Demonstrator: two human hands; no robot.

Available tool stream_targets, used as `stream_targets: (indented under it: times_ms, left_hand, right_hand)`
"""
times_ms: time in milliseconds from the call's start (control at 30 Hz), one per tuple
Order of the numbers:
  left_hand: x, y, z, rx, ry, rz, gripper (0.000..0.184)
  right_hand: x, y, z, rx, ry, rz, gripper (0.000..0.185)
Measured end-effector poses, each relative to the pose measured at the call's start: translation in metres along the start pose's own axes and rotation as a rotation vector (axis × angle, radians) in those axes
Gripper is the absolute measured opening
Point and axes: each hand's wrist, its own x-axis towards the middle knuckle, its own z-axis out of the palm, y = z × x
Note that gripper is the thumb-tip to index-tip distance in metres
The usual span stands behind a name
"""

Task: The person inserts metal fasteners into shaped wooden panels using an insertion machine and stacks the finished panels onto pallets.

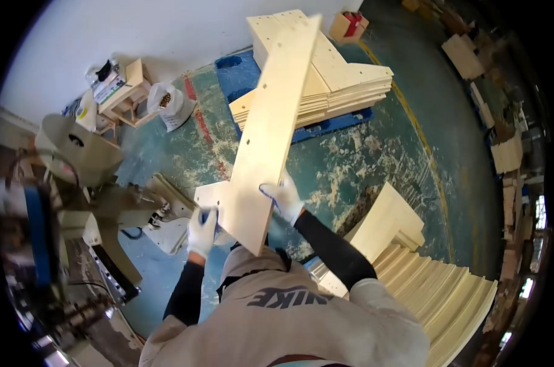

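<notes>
A long, pale wooden panel (266,134) with a row of drilled holes and a side piece jutting left is held up in front of my body. My left hand (203,230), in a white glove with blue on the palm, grips the edge of that side piece. On the opposite long edge, my right hand (284,197) in a matching glove is closed around the panel. The panel's far end overlaps a stack of similar cut panels (356,76) in the view, and part of the stack is hidden behind it.
The stack lies on a blue pallet (335,127) by the wall. A machine (81,153) stands at my left. More stacked panels (433,293) are at my right. A white sack (170,109) sits beside a small wooden stool (129,92). Sawdust covers parts of the green floor (363,165).
</notes>
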Motion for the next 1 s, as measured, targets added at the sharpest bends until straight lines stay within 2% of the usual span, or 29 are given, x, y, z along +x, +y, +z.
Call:
stream_targets:
  times_ms: [67,133,200,300,333,367,467,533,567,600,700,767,800,867,900,1000]
  left_hand:
    - [0.089,0.033,0.039,0.252,0.129,0.392,0.033]
    - [0.164,0.076,0.086,0.322,0.203,0.457,0.045]
    - [0.229,0.112,0.129,0.026,0.069,0.183,0.049]
    - [0.296,0.135,0.171,-0.410,-0.036,0.068,0.037]
    - [0.313,0.140,0.188,-0.403,-0.012,0.096,0.037]
    - [0.327,0.142,0.205,-0.399,0.025,0.119,0.037]
    - [0.382,0.144,0.265,-0.348,0.174,0.142,0.038]
    - [0.424,0.124,0.305,-0.364,0.251,0.111,0.038]
    - [0.440,0.127,0.321,-0.326,0.242,0.065,0.037]
    - [0.458,0.131,0.340,-0.360,0.253,0.032,0.037]
    - [0.495,0.142,0.379,-0.392,0.307,-0.078,0.039]
    - [0.526,0.161,0.396,-0.411,0.322,-0.108,0.039]
    - [0.547,0.162,0.401,-0.368,0.331,-0.095,0.040]
    - [0.588,0.147,0.411,-0.285,0.344,-0.075,0.040]
    - [0.612,0.136,0.415,-0.301,0.314,-0.054,0.049]
    - [0.670,0.126,0.420,0.111,0.255,-0.127,0.064]
  right_hand:
    - [0.055,-0.037,-0.020,-0.007,-0.125,-0.003,0.068]
    - [0.087,-0.083,-0.035,-0.074,-0.156,0.010,0.060]
    - [0.122,-0.126,-0.045,-0.052,-0.192,0.046,0.056]
    - [0.192,-0.170,-0.081,0.016,-0.129,0.083,0.043]
    - [0.217,-0.181,-0.099,0.031,-0.116,0.110,0.040]
    - [0.250,-0.174,-0.124,-0.142,-0.071,0.066,0.033]
    - [0.340,-0.148,-0.193,-0.182,-0.001,0.067,0.031]
    - [0.392,-0.144,-0.241,-0.492,-0.032,0.087,0.039]
    - [0.412,-0.142,-0.258,-0.518,-0.020,0.047,0.041]
    - [0.436,-0.145,-0.274,-0.542,-0.007,0.006,0.044]
    - [0.485,-0.199,-0.295,-0.829,-0.064,0.098,0.046]
    - [0.517,-0.211,-0.328,-0.812,-0.045,0.140,0.046]
    - [0.534,-0.219,-0.344,-0.805,-0.030,0.150,0.045]
    - [0.564,-0.242,-0.374,-0.748,0.033,0.308,0.045]
    - [0.579,-0.248,-0.391,-0.865,0.067,0.306,0.044]
    - [0.617,-0.247,-0.448,-0.978,0.129,0.110,0.041]
